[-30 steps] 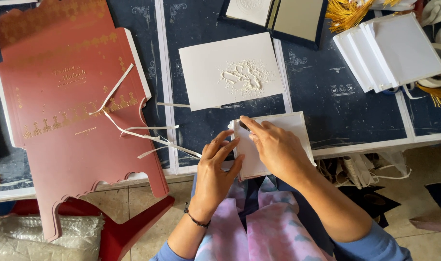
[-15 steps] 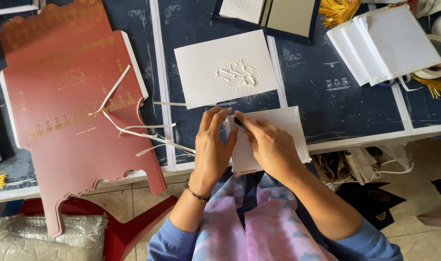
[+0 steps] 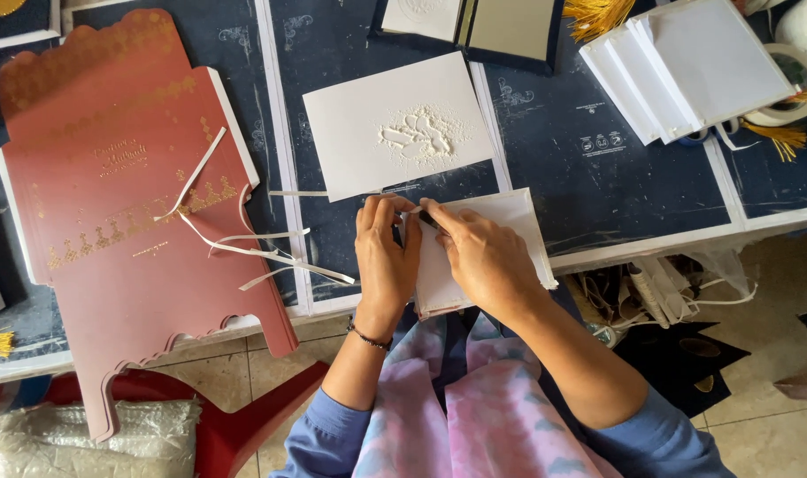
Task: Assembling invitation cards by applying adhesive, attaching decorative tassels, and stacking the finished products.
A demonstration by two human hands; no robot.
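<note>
My left hand [image 3: 384, 257] and my right hand [image 3: 476, 258] both rest on a small stack of white cards [image 3: 520, 232] at the front edge of the dark blue table [image 3: 634, 177]. The fingertips of both hands meet at the stack's upper left corner, pinching a thin white strip there. Just beyond the stack lies a white card with an embossed pattern [image 3: 396, 124]. Loose white strips [image 3: 262, 252] lie to the left of my left hand.
Large reddish-brown die-cut card sheets [image 3: 111, 221] overhang the table's left front edge. A fan of white cards [image 3: 687, 66] lies at the back right beside a tape roll [image 3: 788, 84] and yellow tassels [image 3: 594, 13]. A dark folder [image 3: 483, 26] sits at the back.
Both hands have slid toward the stack's upper left corner and closed together there. The stack has stayed at the table edge.
</note>
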